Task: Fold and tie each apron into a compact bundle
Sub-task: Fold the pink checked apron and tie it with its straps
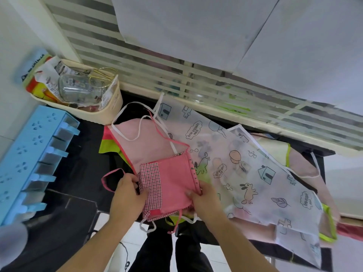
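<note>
Folded pink cloth apron with checked panel [170, 182]: between both hands, on black bench [82, 154]. Left hand [128, 190] pinches its checked edge; right hand [202, 197] grips its opposite edge. Right of hands: translucent cartoon-print apron [245, 165]. Beyond left hand: cream basket [110, 110], blue plastic rack [33, 150].

Both forearms are bare with no sleeves showing, and the legs below wear black trousers [169, 256].

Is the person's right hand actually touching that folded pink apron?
Touching. The head view shows the right hand with its fingers pinching the right edge of the folded pink apron, no gap between them.
</note>
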A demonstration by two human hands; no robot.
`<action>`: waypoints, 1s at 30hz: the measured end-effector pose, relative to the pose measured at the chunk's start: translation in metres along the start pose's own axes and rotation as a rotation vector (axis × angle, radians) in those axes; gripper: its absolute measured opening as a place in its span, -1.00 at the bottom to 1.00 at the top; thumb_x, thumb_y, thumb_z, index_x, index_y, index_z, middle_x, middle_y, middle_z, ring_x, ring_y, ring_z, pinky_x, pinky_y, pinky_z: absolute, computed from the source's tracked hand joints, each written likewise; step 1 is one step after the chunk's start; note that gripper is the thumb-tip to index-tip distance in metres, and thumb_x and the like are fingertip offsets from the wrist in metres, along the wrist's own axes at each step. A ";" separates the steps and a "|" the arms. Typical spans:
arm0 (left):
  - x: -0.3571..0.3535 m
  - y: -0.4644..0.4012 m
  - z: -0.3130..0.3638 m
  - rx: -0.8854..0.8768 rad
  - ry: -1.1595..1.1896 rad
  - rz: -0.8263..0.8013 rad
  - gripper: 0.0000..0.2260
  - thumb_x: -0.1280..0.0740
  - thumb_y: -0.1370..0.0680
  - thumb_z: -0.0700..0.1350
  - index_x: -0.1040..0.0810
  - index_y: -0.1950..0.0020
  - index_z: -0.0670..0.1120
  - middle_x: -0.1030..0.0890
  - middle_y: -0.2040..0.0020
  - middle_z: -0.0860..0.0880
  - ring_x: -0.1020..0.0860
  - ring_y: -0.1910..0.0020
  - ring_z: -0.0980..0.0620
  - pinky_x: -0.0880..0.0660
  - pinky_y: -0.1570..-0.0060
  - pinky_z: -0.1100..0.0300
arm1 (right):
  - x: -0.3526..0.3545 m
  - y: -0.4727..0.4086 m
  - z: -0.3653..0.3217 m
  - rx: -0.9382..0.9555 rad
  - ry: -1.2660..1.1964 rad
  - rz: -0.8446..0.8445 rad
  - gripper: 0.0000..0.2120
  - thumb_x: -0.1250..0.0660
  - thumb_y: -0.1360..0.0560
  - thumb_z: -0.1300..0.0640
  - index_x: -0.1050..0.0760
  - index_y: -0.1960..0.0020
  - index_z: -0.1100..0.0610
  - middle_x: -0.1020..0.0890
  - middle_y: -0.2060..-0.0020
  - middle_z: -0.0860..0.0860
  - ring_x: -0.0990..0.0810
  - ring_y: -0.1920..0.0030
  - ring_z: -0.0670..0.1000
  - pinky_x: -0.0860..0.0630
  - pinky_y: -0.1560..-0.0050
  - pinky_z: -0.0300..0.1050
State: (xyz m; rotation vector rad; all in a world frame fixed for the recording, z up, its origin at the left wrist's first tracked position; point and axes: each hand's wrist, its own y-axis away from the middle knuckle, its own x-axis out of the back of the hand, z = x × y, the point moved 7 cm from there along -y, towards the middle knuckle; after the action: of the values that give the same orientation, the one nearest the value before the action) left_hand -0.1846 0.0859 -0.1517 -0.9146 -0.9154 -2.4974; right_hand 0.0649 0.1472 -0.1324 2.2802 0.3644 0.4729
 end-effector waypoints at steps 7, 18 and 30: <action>-0.042 0.055 0.086 -0.604 -0.011 -0.198 -0.75 -0.41 -0.59 -0.22 -0.68 -0.15 0.11 -0.54 -0.13 0.26 -0.49 -0.19 0.29 -0.38 -0.24 0.44 | 0.057 0.020 0.002 0.071 -0.110 0.173 -0.90 -0.38 -0.59 0.32 -0.62 0.07 0.19 -0.67 0.36 0.05 -0.66 0.40 0.03 -0.62 0.39 -0.02; -0.140 0.071 0.106 -0.474 -0.309 -0.459 -0.29 -0.35 -0.63 -0.04 -0.04 -0.66 0.29 -0.40 -0.32 0.07 -0.51 -0.25 0.04 -0.53 -0.24 0.11 | 0.116 0.029 0.059 -0.105 -0.079 0.312 -0.81 -0.49 -0.44 0.18 -0.61 -0.04 0.05 -0.75 0.18 0.02 -0.75 0.17 0.10 -0.71 0.08 0.21; -0.154 0.048 0.126 -0.330 -0.291 -0.515 0.13 -0.51 -0.41 0.06 0.35 -0.60 0.37 -0.70 -0.04 -0.07 -0.69 0.08 -0.06 -0.65 -0.02 -0.05 | 0.096 0.044 0.024 0.195 0.084 0.146 -0.36 -0.31 -0.47 0.33 -0.39 -0.35 -0.30 -0.70 0.24 -0.13 -0.61 0.35 -0.14 -0.55 0.33 -0.26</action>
State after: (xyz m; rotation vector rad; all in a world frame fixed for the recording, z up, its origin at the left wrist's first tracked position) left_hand 0.0103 0.1471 -0.1583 -1.3132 -0.9340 -3.0758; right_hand 0.1662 0.1410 -0.0934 2.4925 0.2974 0.6333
